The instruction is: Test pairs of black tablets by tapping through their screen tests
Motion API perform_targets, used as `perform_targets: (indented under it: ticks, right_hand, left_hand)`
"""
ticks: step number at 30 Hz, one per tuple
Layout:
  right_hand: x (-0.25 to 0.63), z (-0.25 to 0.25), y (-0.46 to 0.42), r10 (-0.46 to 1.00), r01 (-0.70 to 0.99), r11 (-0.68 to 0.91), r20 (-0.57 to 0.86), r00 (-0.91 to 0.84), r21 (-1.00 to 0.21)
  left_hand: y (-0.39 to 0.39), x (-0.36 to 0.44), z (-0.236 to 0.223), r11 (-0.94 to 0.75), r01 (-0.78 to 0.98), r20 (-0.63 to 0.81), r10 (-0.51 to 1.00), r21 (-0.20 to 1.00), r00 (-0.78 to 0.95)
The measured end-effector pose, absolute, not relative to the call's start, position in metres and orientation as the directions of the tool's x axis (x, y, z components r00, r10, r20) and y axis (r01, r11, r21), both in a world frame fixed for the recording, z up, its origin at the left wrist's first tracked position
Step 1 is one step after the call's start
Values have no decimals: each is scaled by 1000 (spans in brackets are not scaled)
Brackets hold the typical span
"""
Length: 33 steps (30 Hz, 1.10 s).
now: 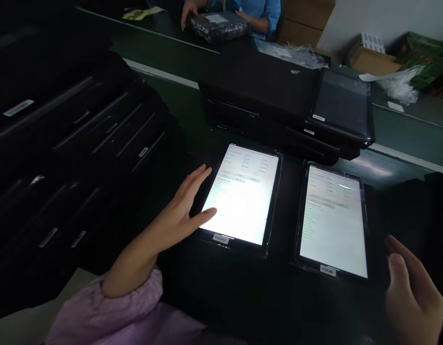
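While the dark green tbl. (178, 103) runs across the view, a big pile of black flat things (99, 129) fills 9 to 10 o'clock. Next in size is the black stack (257, 81) at 12 to 1 o'clock, w/ a dark tab. (343, 105) on its R end, screen unlit. A person in blue (272, 14) is at 12 o'clock, far side, w/ both hands at a pack in clear wrap (221, 26). A green crate (419, 52) and an open brown box (376, 61) sit at 1 to 2 o'clock.

Two lit tabs. lie side by side, a bit apart, nr. the middle. The L tab. (246, 196) is close to the center, toward 5 o'clock, and the R tab. (334, 225) is at 4 o'clock. Both show a white page w/ small boxes at the top and green words lower down, too small to read.

The L hand (178, 215), in a puffy light purple sleeve (106, 306), is at 8 o'clock. It's open, thumb wide of the fingers, at the L side of the L tab. The thumb is over the screen; can't tell if it presses. The R hand (413, 287) is at 4 o'clock, just R of the R tab., half open w/ bent fingers, its grip empty as far as shows.

Smallest is a white tag w/ bars (220, 238) on the L tab.'s near edge.
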State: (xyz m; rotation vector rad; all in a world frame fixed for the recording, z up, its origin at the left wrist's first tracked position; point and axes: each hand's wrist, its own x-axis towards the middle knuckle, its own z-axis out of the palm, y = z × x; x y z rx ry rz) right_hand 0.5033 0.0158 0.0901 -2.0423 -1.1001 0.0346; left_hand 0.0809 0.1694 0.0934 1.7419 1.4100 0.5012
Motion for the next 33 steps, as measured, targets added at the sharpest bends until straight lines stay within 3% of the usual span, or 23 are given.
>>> perform_targets:
  ticks: [4, 6, 8, 15, 19, 23, 33]
  right_hand:
    - [481, 98, 9, 785, 827, 96, 553, 279, -554]
    - [479, 99, 7, 805, 839, 249, 585, 97, -483]
    - [479, 100, 5, 819, 838, 299, 574, 21, -457]
    - [477, 101, 1, 853, 814, 308, 522, -7, -492]
    - [482, 93, 2, 863, 858, 231, 504, 37, -458]
    - [480, 90, 10, 840, 887, 130, 525, 139, -443]
    - [466, 92, 9, 818, 815, 79, 504, 276, -575]
  left_hand:
    - [158, 80, 98, -101, 670, -251, 877, 736, 409]
    - [156, 83, 99, -111, 700, -277, 866, 706, 416]
    - [158, 88, 99, -92, 715, -287, 875, 693, 391]
    - [170, 107, 105, 94, 567, -222, 962, 818, 161]
    - [172, 102, 106, 106, 473, -221, 955, 875, 196]
    - [173, 93, 106, 92, 490, -225, 949, 867, 222]
    - [170, 88, 108, -147, 679, -262, 848, 719, 461]
